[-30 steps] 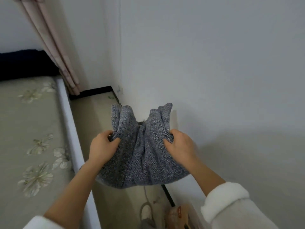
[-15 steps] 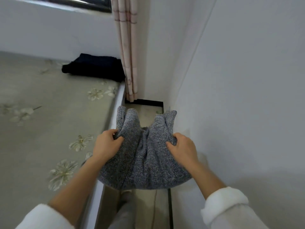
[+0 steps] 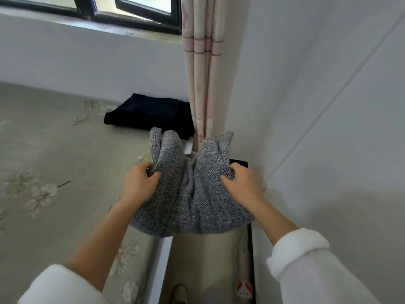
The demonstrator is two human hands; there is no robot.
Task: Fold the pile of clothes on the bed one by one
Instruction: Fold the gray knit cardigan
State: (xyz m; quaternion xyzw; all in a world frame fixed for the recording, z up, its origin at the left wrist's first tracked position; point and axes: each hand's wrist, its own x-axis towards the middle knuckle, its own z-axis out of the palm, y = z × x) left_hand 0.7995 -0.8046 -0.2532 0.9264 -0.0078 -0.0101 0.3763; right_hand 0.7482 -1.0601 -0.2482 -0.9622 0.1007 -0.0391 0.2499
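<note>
A grey knitted garment (image 3: 192, 194) hangs bunched between my two hands, held in the air over the bed's right edge. My left hand (image 3: 139, 183) grips its left side, fingers curled into the knit. My right hand (image 3: 241, 183) grips its right side the same way. Two folds of the knit stick up above my hands. A dark navy folded garment (image 3: 149, 113) lies on the bed (image 3: 54, 150) at the far right corner, under the window. Both my sleeves are white and fluffy.
The bed has a grey-green sheet with pale flowers. A pink curtain (image 3: 202, 73) hangs in the corner. A white wall (image 3: 317, 128) stands close on the right, with a narrow strip of floor (image 3: 208, 270) between it and the bed. A window (image 3: 98, 9) runs along the top.
The view has swung left and up, from the wall and floor gap toward the bed, window and navy garment. My hands keep the same grip on the grey knit.
</note>
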